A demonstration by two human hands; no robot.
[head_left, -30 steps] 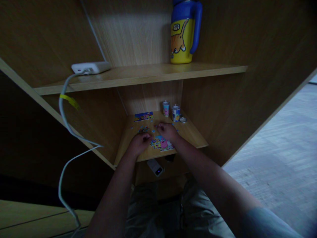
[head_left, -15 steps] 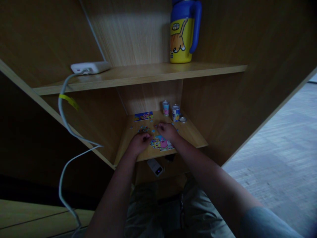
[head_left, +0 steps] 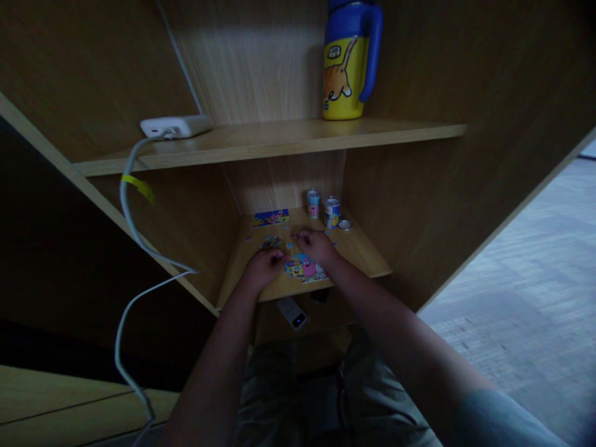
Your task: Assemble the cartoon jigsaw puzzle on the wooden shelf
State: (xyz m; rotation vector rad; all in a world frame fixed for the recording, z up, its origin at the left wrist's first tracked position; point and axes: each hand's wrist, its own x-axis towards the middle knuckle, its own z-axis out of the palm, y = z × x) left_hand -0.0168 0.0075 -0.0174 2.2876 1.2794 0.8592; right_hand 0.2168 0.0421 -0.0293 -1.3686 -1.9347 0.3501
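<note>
On the lower shelf lies a partly joined jigsaw puzzle [head_left: 307,268] with cartoon figures, yellow and pink. My left hand [head_left: 265,268] is at its left edge, thumb and finger pinched on a small pinkish puzzle piece [head_left: 284,257]. Just above the joined part, my right hand [head_left: 318,246] is closed, its fingertips beside a small reddish piece [head_left: 293,236]; what it holds, if anything, is hidden. A cluster of loose pieces [head_left: 271,241] lies beyond my left hand. A blue picture card [head_left: 271,217] rests near the back.
Two small printed tins [head_left: 313,204] [head_left: 332,213] stand at the back right, beside a round lid [head_left: 344,225]. Above, a shelf [head_left: 279,139] carries a yellow and blue mug [head_left: 343,81] and a white charger [head_left: 177,126] with a dangling cable [head_left: 123,316]. A pale device [head_left: 292,313] lies below.
The view has shifted slightly. Both hands stay almost in place over the puzzle, with the left fingertips turned a little and the pinkish piece showing more clearly.
</note>
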